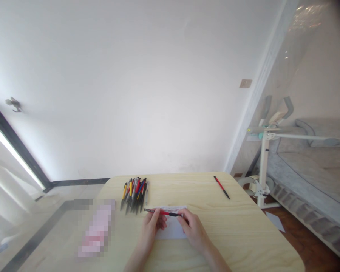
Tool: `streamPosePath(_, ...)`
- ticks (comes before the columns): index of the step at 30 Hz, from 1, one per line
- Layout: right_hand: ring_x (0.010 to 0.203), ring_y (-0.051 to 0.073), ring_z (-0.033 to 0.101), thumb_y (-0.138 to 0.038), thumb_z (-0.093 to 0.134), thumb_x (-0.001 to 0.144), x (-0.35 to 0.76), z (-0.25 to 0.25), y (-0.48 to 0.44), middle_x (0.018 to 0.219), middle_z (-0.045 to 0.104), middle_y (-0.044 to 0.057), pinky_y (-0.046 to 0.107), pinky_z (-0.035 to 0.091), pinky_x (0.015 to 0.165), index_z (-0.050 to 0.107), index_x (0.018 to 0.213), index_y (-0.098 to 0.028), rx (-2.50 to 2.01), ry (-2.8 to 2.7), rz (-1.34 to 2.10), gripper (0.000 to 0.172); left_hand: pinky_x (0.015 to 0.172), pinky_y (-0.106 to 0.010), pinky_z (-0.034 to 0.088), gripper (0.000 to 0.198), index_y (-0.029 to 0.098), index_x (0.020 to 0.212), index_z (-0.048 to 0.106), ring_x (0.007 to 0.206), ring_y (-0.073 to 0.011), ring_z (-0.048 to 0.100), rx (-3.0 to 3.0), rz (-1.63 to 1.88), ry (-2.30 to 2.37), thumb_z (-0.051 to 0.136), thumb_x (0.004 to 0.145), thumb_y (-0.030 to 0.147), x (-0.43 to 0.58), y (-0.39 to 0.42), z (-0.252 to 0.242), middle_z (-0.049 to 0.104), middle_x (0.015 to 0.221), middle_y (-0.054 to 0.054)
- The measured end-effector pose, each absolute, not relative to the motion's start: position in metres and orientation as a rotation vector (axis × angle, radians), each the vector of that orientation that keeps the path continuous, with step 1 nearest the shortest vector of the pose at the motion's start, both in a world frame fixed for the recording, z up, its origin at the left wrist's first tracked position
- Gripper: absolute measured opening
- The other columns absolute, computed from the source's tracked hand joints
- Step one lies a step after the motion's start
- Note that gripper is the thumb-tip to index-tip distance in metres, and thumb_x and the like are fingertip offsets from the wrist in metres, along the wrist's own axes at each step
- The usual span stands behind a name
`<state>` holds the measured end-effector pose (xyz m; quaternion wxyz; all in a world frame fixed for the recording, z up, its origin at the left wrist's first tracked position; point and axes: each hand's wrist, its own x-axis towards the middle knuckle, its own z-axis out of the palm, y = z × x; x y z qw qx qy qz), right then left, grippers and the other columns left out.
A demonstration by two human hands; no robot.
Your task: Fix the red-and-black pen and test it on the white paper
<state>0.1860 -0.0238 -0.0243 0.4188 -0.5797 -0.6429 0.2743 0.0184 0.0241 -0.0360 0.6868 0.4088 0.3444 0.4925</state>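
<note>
My left hand (152, 225) and my right hand (193, 227) both pinch a red and black pen (163, 213), held level just above a white sheet of paper (172, 229) on the light wooden table (238, 230). The left fingers grip the red barrel near its left end. The right fingers hold the black right end. A pile of several pens (134, 193) in yellow, red, blue and black lies just beyond my left hand. A single red and black pen (221, 187) lies apart at the far right of the table.
A blurred pink patch (96, 228) covers part of the table's left side. A white wall stands behind the table. To the right are a white and teal stand (264, 166) and a grey sofa (314, 166) on a wooden floor.
</note>
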Motion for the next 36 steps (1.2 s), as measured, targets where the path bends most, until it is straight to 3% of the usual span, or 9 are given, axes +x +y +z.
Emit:
streamPosePath(14,0.046,0.012,0.05,-0.037,0.037,0.088,0.1848,-0.0183,-0.024,0.048,0.048,-0.005,0.021,0.034,0.049,0.06,0.088,-0.02,-1.451,-1.659,0.712,0.028,0.046,-0.021,0.038,0.032,0.011,0.072,0.061,0.047,-0.0105,0.053,0.926,1.115,0.774,0.056,0.076,0.042,0.0193,0.0259,-0.0394,0.061,0.058,-0.003)
streamPosePath(21,0.046,0.012,0.049,-0.039,0.034,0.09,0.1848,-0.0209,-0.0225,0.046,0.048,-0.005,0.02,0.032,0.049,0.054,0.07,-0.02,-1.467,-1.684,0.691,0.034,0.047,-0.022,0.04,0.032,0.012,0.074,0.06,0.049,-0.0116,0.054,0.93,1.113,0.775,0.058,0.074,0.043,0.0184,0.0249,-0.0352,0.063,0.061,-0.004)
streamPosePath(28,0.046,0.011,0.049,-0.04,0.028,0.091,0.1849,-0.0233,-0.0232,0.046,0.049,-0.005,0.019,0.032,0.05,0.052,0.067,-0.019,-1.488,-1.675,0.717,0.04,0.047,-0.022,0.039,0.031,0.012,0.075,0.059,0.049,-0.0115,0.054,0.954,1.119,0.772,0.056,0.076,0.043,0.0183,0.0242,-0.0365,0.064,0.061,-0.005)
streamPosePath(31,0.046,0.011,0.05,-0.04,0.029,0.09,0.1843,-0.0229,-0.0234,0.046,0.049,-0.004,0.02,0.033,0.05,0.055,0.07,-0.019,-1.483,-1.653,0.727,0.039,0.047,-0.022,0.039,0.03,0.012,0.074,0.059,0.049,-0.0112,0.054,0.929,1.139,0.769,0.057,0.075,0.041,0.0186,0.0248,-0.0378,0.063,0.06,-0.004)
streamPosePath(36,0.046,0.011,0.047,-0.037,0.043,0.085,0.1853,-0.0235,-0.0236,0.05,0.048,-0.006,0.02,0.031,0.047,0.058,0.092,-0.02,-1.472,-1.639,0.705,0.024,0.046,-0.022,0.039,0.03,0.011,0.072,0.06,0.049,-0.0111,0.054,0.877,1.154,0.764,0.059,0.074,0.041,0.0189,0.0253,-0.0383,0.062,0.059,-0.004)
